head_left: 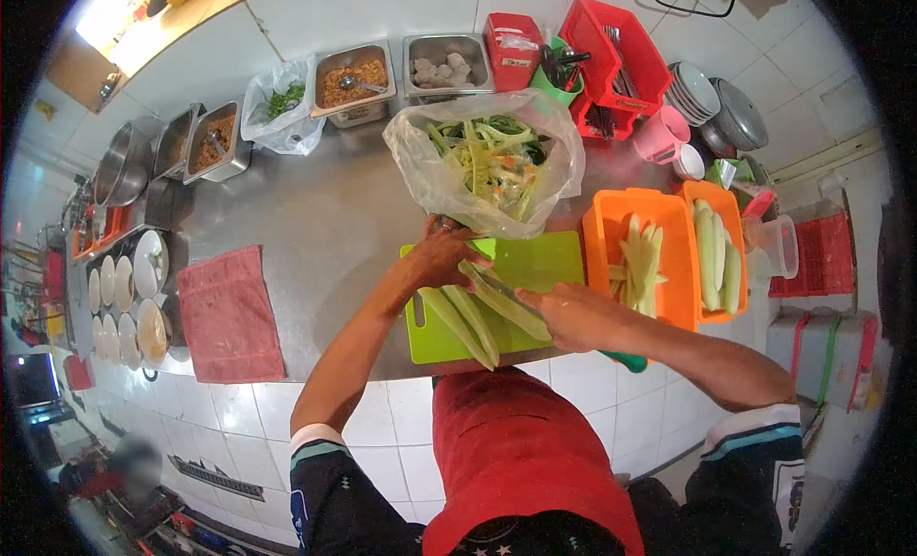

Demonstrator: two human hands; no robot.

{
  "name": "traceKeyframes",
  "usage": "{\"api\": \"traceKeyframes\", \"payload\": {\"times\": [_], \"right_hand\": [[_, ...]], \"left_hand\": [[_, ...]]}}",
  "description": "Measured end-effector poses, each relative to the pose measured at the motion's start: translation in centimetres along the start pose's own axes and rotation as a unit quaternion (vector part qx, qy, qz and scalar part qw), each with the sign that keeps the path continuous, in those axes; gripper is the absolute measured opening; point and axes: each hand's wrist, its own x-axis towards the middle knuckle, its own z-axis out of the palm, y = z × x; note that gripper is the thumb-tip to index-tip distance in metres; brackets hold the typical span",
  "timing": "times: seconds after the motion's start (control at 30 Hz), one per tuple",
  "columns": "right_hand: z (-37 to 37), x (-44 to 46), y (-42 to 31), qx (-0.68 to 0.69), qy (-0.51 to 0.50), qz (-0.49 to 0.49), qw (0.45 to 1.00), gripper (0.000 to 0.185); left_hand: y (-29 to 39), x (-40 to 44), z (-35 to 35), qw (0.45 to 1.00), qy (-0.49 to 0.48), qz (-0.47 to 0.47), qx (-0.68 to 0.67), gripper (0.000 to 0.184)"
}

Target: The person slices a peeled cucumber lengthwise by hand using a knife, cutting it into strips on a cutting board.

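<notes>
My left hand [444, 252] is closed on the far end of a long, pale, peeled cucumber piece [521, 314], over the green cutting board [564, 260]. In my right hand [568, 315] is a knife [499, 287], its blade lying along that piece. More long cucumber pieces [458, 322] lie side by side on the board's left half, their near ends reaching over its front edge. Just beyond the board stands a clear plastic bag [406, 140] of green peels and scraps. A green object [626, 361] shows under my right forearm; I cannot tell whether it belongs to the knife.
To the right, one orange basket [602, 222] holds cut strips and another [731, 198] whole peeled cucumbers. Metal trays [377, 96] of food line the wall, beside red cutlery bins [597, 31]. A red cloth [232, 312] and several plates [151, 260] are at left.
</notes>
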Motion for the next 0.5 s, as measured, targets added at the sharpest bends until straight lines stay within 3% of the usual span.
{"api": "traceKeyframes", "payload": {"times": [0.1, 0.5], "right_hand": [[-0.3, 0.1, -0.3, -0.020, -0.010, 0.001, 1.000, 0.056], [1.4, -2.2, 1.4, -0.024, -0.002, -0.042, 0.999, 0.062]], "left_hand": [[1.8, -0.5, 0.1, 0.999, 0.008, -0.013, 0.044, 0.052], [3.7, -0.8, 1.3, 0.998, 0.004, -0.030, 0.046, 0.046]]}}
